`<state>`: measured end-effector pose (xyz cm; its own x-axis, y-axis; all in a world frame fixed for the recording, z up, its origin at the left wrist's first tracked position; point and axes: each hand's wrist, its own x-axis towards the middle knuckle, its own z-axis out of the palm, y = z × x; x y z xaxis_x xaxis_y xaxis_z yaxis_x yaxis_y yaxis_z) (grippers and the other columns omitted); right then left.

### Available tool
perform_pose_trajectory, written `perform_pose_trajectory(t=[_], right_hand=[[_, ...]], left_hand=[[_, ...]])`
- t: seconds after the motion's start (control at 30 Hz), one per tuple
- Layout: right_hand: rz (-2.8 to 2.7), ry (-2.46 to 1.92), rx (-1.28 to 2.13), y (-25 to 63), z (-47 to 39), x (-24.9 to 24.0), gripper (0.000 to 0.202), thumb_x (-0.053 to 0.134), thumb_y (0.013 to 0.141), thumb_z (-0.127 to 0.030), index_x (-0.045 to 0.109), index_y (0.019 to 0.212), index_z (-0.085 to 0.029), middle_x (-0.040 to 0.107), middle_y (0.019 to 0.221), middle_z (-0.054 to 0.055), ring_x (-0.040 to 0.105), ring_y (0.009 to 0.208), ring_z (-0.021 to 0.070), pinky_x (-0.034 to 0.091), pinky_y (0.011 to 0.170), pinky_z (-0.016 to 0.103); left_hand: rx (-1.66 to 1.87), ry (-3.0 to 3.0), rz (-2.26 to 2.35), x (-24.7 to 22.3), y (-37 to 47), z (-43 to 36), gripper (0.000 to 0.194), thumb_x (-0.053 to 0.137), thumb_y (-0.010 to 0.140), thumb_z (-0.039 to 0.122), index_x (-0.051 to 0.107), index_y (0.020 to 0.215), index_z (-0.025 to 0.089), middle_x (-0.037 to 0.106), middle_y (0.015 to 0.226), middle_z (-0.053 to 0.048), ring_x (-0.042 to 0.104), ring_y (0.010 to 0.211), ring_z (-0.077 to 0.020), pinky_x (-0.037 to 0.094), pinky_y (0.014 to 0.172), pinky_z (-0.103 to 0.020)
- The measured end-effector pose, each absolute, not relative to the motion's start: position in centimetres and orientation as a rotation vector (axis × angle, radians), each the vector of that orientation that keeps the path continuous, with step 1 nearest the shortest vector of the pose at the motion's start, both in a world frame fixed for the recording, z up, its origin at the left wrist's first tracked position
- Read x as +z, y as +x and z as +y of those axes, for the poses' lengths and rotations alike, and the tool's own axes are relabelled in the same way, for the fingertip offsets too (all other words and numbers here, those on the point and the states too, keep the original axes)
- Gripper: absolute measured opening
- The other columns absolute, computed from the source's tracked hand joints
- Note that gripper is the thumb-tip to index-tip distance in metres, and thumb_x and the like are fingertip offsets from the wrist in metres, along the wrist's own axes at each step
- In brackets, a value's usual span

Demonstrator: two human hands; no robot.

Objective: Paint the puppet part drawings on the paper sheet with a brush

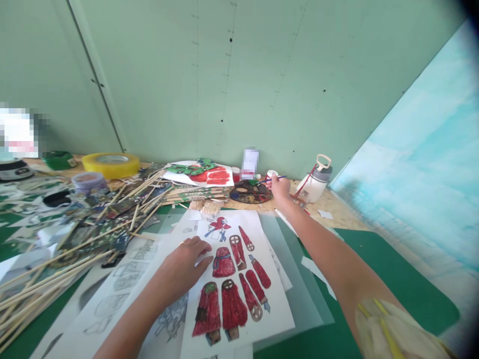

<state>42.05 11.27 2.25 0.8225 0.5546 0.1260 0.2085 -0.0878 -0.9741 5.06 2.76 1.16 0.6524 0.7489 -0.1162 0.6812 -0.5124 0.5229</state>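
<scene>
My right hand [280,188] reaches to the back of the table, its fingers closed on a thin paintbrush [283,177] with a dark blue handle. The brush's front end points left over a dark oval paint palette [239,197] smeared with colours. My left hand [189,264] rests flat on the left edge of a white sheet [275,311], thumb apart from the fingers, holding nothing. Printed figure parts on that sheet are painted dark red, with some blue, brown and green. At its top lies a small coloured reference picture [217,227].
Wooden sticks [90,234] and paper scraps crowd the left side. Behind are a yellow tape roll [90,167], a sheet with red and green painted pieces [217,175] and a white bottle [316,184]. Under the papers lies a green mat [392,269]; a green wall [262,75] rises behind.
</scene>
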Motion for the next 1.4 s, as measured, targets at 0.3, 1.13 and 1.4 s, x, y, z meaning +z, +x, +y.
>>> perform_pose_trajectory(t=[0.3,1.13,1.4], right_hand=[[-0.454,-1.296,0.442,40.1,1.4,4.6,0.024,0.066,0.089,-0.034,0.061,0.072,-0.018,0.071,0.057,0.002,0.064,0.045,0.0117,0.052,0.048,0.02],[-0.564,-0.941,1.154,35.4,-8.9,2.9,0.019,0.079,0.077,-0.027,0.065,0.07,-0.016,0.06,0.049,0.001,0.052,0.045,0.0093,0.042,0.046,0.021],[-0.902,-1.153,1.025,33.3,-10.1,3.4,0.036,0.079,0.081,-0.05,0.062,0.074,-0.02,0.058,0.052,-0.001,0.052,0.045,0.0114,0.04,0.043,0.023]], left_hand=[[0.19,2.381,1.079,1.2,5.2,2.9,0.035,0.042,0.096,0.039,0.069,0.109,0.02,0.069,0.112,-0.011,0.065,0.107,-0.0281,0.049,0.091,-0.04],[0.296,2.402,1.076,1.0,5.3,2.7,0.025,0.054,0.083,0.035,0.074,0.091,0.021,0.073,0.103,-0.007,0.069,0.096,-0.0226,0.053,0.089,-0.033],[0.272,2.373,1.004,1.0,5.3,2.5,0.024,0.054,0.085,0.034,0.073,0.093,0.02,0.069,0.107,-0.008,0.065,0.096,-0.0199,0.05,0.089,-0.034]])
